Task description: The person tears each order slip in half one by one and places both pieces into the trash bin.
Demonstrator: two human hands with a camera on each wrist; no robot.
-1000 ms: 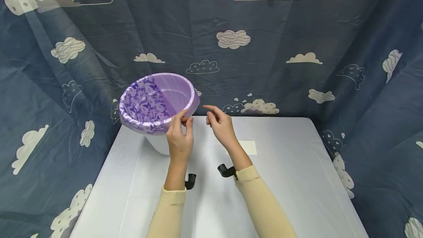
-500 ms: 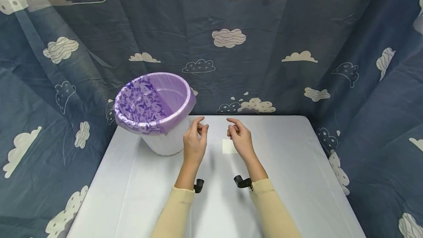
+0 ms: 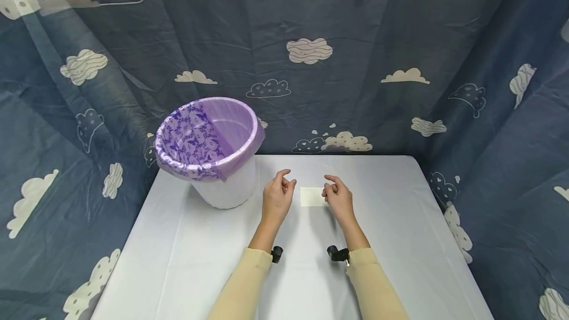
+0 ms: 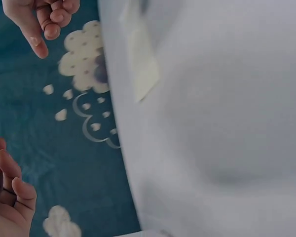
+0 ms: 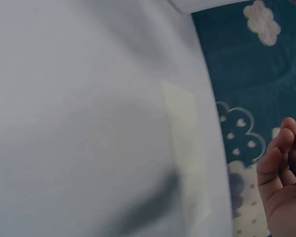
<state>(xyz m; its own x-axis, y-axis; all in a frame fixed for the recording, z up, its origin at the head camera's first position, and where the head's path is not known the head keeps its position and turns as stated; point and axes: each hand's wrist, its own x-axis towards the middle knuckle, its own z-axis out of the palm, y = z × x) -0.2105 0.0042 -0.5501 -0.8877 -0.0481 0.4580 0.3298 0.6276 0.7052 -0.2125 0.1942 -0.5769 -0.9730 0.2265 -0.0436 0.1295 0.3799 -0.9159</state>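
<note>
A white bin (image 3: 222, 191) stands at the back left of the table, lined with a purple bag (image 3: 195, 137) patterned with butterflies. The bag's edge is folded down over the rim all round. My left hand (image 3: 276, 199) hovers over the table right of the bin, its fingers loosely bent around nothing. To its right, my right hand (image 3: 340, 200) is held up the same way, and nothing is in it either. Both hands also show in the left wrist view, the left hand (image 4: 10, 197) low and the right hand (image 4: 44, 19) at the top.
A pale yellow rectangle (image 3: 312, 196), flat like paper, lies on the white table (image 3: 382, 221) between the hands, partly overlapped by the right one. Dark blue cloud-print curtains (image 3: 231, 23) hang behind the table and along both sides.
The left hand has come away from the bag's edge at the bin's rim and moved right and nearer. The right hand has also moved right and nearer. The bin has stayed in place.
</note>
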